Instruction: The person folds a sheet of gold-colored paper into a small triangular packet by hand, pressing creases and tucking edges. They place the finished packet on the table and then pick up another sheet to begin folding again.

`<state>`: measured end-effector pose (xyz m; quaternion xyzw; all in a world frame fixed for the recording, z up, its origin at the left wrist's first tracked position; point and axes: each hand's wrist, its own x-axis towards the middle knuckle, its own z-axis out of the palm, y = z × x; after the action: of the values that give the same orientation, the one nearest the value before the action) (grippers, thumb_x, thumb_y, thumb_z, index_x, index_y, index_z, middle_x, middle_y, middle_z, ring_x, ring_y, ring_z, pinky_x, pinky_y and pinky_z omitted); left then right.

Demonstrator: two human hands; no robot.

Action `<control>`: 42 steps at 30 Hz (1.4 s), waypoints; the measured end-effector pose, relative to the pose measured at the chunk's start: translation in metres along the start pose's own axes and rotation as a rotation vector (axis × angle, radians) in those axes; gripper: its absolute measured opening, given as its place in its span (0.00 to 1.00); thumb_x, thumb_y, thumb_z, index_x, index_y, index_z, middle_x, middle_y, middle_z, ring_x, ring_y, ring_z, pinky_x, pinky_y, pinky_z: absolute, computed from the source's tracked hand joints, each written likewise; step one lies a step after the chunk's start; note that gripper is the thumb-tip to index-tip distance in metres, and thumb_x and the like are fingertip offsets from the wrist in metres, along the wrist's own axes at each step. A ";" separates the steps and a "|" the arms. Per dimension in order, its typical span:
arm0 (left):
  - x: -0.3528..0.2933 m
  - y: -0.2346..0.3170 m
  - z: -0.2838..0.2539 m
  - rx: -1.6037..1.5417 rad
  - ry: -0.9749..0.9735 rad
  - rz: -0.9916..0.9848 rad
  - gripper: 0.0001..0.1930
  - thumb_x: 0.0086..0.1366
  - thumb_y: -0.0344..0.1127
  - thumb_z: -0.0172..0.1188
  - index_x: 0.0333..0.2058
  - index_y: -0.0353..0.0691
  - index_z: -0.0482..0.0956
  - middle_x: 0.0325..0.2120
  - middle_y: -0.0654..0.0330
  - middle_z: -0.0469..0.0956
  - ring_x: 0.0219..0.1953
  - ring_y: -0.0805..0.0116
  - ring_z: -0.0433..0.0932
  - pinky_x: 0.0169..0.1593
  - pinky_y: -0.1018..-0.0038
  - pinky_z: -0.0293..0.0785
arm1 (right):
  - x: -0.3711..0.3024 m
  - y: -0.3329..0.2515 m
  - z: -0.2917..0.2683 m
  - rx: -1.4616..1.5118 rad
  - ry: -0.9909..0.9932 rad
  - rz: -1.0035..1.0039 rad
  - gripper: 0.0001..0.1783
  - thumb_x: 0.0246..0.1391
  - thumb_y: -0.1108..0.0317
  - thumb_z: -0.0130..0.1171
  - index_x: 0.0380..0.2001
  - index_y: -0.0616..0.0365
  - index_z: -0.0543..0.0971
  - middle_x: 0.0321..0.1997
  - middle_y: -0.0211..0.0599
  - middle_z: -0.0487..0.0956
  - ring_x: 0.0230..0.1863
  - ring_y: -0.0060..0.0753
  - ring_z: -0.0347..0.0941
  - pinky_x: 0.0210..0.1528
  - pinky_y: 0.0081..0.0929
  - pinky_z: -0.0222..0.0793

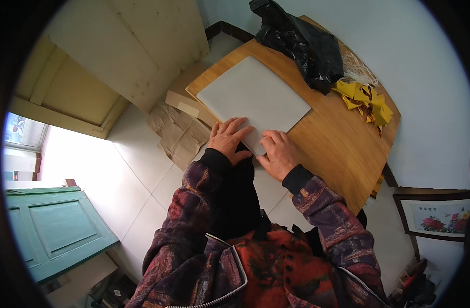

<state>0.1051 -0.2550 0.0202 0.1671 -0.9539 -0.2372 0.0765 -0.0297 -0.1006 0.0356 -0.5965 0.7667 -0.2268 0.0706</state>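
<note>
A flat, pale-grey rectangular sheet or board (255, 92) with straight edges lies at the near-left side of the wooden table; its exact kind does not show. My left hand (229, 137) rests on its near-left corner, fingers spread over the surface and thumb by the near edge. Close beside it, my right hand (280, 152) has its fingers curled, with thumb and forefinger closed on the near edge. What lies under the fingertips is hidden. Both wrists have black cuffs and patterned sleeves.
The wooden table (343, 149) also bears a black plastic bag (312, 54), folded gold paper pieces (366, 100) and pale strands (359, 69). Brown paper (178, 132) lies left of the table by a cardboard box (186, 105). A green cabinet (63, 226) stands at left; a framed picture (440, 216) at right.
</note>
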 end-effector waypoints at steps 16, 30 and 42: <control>0.002 -0.007 0.006 -0.065 0.097 0.004 0.29 0.50 0.39 0.70 0.53 0.58 0.76 0.59 0.65 0.67 0.64 0.60 0.61 0.67 0.47 0.48 | 0.001 -0.011 0.008 -0.175 0.070 0.013 0.21 0.40 0.66 0.71 0.37 0.59 0.75 0.49 0.38 0.71 0.52 0.46 0.68 0.51 0.38 0.69; 0.012 -0.010 0.000 -0.013 0.105 0.079 0.21 0.49 0.44 0.70 0.45 0.57 0.83 0.51 0.67 0.74 0.60 0.64 0.66 0.68 0.47 0.48 | -0.003 -0.003 0.003 0.092 0.088 0.095 0.17 0.42 0.66 0.71 0.33 0.60 0.75 0.49 0.38 0.73 0.53 0.45 0.68 0.52 0.38 0.69; 0.018 -0.017 -0.004 -0.082 0.069 0.079 0.20 0.49 0.44 0.71 0.44 0.56 0.84 0.50 0.67 0.74 0.59 0.61 0.66 0.69 0.51 0.49 | 0.003 0.000 -0.002 0.237 0.041 0.194 0.13 0.48 0.65 0.65 0.32 0.61 0.77 0.48 0.38 0.74 0.51 0.46 0.69 0.52 0.38 0.68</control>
<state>0.0945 -0.2774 0.0166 0.1342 -0.9460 -0.2672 0.1253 -0.0319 -0.1030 0.0379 -0.5023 0.7898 -0.3200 0.1468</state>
